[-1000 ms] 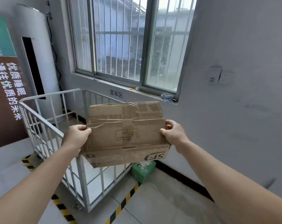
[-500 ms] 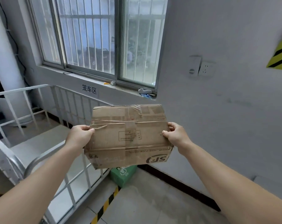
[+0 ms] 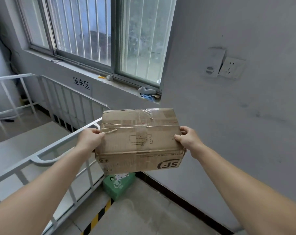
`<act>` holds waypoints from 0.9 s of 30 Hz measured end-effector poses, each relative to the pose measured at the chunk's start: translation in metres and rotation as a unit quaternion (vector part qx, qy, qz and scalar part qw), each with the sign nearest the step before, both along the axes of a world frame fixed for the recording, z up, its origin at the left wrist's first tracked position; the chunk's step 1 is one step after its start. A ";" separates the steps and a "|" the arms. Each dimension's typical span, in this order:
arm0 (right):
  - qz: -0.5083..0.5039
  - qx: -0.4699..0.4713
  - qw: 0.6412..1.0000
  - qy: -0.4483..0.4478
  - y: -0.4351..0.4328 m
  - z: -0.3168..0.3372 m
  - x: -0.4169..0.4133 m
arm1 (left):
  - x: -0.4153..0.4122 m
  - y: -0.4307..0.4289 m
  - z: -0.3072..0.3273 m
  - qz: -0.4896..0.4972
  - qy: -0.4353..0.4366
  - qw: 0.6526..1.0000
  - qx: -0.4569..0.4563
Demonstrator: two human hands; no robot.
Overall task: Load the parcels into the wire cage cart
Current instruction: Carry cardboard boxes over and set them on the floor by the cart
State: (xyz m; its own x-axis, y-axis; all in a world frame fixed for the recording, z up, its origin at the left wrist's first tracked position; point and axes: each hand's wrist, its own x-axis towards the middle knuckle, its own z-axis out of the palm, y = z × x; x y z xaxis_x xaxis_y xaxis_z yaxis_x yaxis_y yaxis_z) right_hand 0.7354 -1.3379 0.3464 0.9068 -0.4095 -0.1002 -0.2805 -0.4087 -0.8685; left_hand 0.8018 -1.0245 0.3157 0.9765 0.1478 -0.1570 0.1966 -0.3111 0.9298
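Left hand (image 3: 90, 139) and right hand (image 3: 188, 141) grip the SF parcel (image 3: 140, 141) by its ends. The wire cage cart (image 3: 55, 146), left of them, is closer than before. Below them a green box (image 3: 118, 185), perhaps cardboard, is half-hidden.

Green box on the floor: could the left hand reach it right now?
Probably not: the left hand grips the cardboard parcel, which hangs over the green box and blocks it.

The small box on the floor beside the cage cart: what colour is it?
The box is green; head view.
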 end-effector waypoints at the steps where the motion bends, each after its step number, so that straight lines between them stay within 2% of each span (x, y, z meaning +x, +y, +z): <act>1: 0.004 0.004 1.000 0.006 -0.007 -0.004 0.011 | 0.008 -0.007 -0.003 0.005 0.005 1.000 0.001; 7: 0.042 -0.005 0.998 0.049 -0.046 -0.032 0.083 | 0.047 -0.041 -0.031 0.035 0.038 0.999 0.018; 17: 0.172 -0.030 0.977 0.125 -0.091 -0.090 0.216 | 0.087 -0.104 -0.098 0.144 0.101 0.983 0.046; 27: 0.236 -0.015 0.944 0.230 -0.073 -0.182 0.330 | 0.135 -0.103 -0.184 0.220 0.221 0.948 -0.066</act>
